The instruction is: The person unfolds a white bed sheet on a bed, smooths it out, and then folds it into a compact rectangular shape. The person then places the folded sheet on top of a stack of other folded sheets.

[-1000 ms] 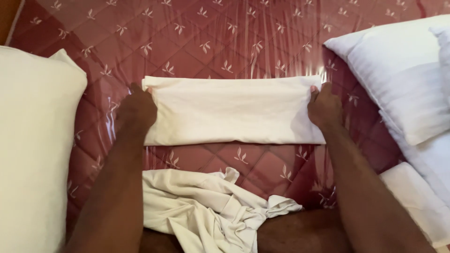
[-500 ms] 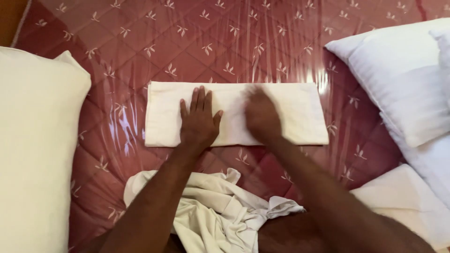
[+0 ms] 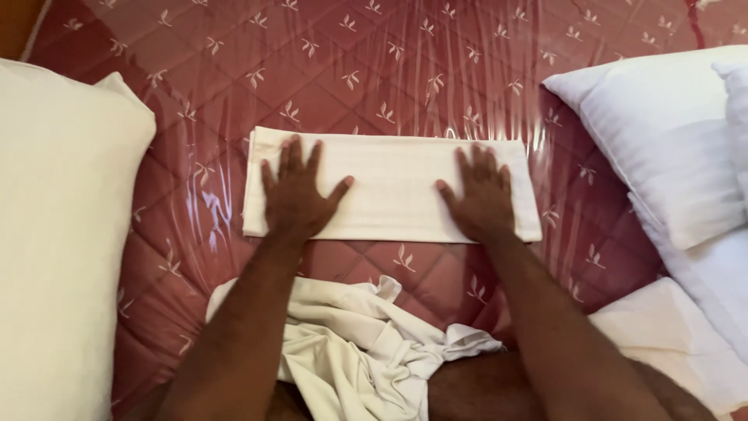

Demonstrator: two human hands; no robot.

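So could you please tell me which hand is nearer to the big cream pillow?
Left. The left hand lies toward the cream pillow; the right hand presses the cloth's far end.

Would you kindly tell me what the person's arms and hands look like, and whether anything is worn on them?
Both forearms are bare, with no sleeves in view. The left hand and right hand wear no gloves, and no rings, watch or bracelets show on the fingers or wrists. The upper arms lie outside the picture, so any clothing there cannot be seen.

two hands (image 3: 389,195), one folded cloth (image 3: 393,183), one crumpled cloth (image 3: 351,343), three pillows (image 3: 654,132)
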